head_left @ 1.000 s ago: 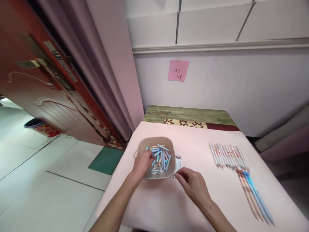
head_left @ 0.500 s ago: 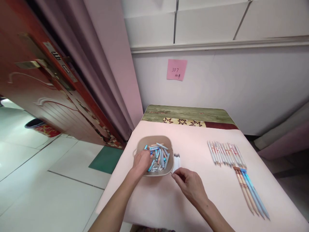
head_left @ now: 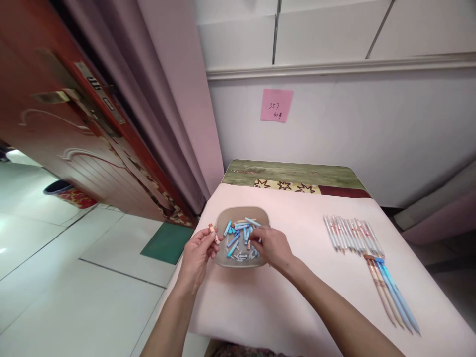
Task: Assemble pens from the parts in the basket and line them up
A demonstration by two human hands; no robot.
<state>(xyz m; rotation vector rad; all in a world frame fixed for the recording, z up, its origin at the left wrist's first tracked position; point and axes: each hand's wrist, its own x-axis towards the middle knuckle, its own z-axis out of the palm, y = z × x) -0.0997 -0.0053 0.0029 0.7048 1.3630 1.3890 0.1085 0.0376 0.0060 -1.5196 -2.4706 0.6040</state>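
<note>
My left hand [head_left: 199,250] is closed in a pinch on a short pen barrel piece [head_left: 213,234], cream with a brown-orange end, held upright just off the left rim of the bin. The beige plastic bin [head_left: 243,265] holds loose pen parts: blue tubes [head_left: 233,240], pale blue tubes [head_left: 253,222] and small white tips [head_left: 241,257]. My right hand [head_left: 274,245] reaches over the right rim, its fingers bent together among the parts. What those fingers hold, if anything, is hidden. A small orange-and-white piece [head_left: 249,245] shows by the fingertips.
To the right lies a row of clear-barrelled pen parts [head_left: 353,235]. Below it are several longer brown and blue pens [head_left: 394,295]. The pale pink table [head_left: 297,307] has a green patterned back strip [head_left: 290,173]. A red door [head_left: 104,148] stands to the left.
My left hand has come out of the bin with the pen barrel piece. My right hand has moved from the white pen refills at the bin's right into the bin, covering them.
</note>
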